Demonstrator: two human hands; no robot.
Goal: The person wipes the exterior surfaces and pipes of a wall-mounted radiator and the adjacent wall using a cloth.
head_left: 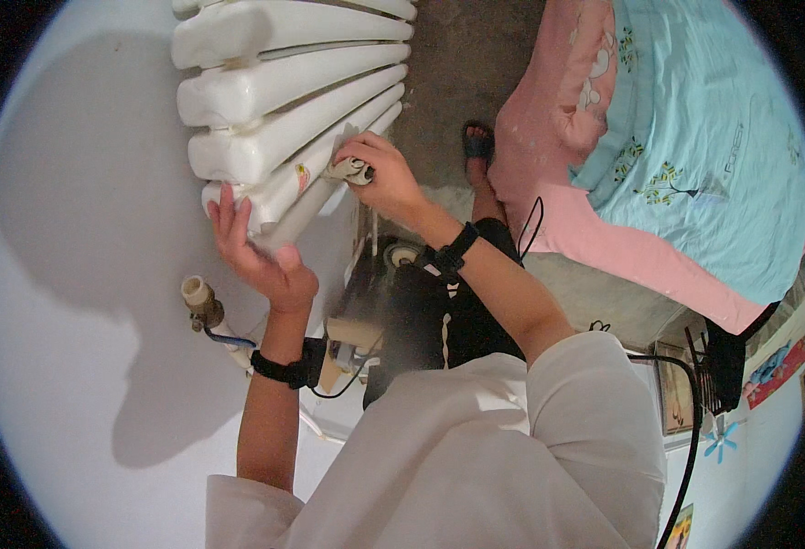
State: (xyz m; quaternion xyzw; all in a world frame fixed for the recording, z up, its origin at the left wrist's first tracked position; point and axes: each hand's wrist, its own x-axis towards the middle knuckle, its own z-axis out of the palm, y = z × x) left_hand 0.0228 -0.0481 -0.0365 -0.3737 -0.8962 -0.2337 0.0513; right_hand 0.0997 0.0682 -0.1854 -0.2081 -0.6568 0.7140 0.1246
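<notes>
A white column radiator (265,151) stands against the wall at the upper left, with a small coloured sticker on its nearest column. My right hand (386,183) is closed around a crumpled greyish cloth (351,170), which presses against the side of that nearest column. My left hand (263,265) has its fingers stretched out and its fingertips against the end of the same column. Nothing shows in its grasp, though part of the palm side is hidden.
A pipe with a brass valve (199,297) juts out below my left hand. To the right is a bed with a pink sheet (549,206) and a light blue patterned cover (704,174). A black cable (695,403) hangs beside my right shoulder.
</notes>
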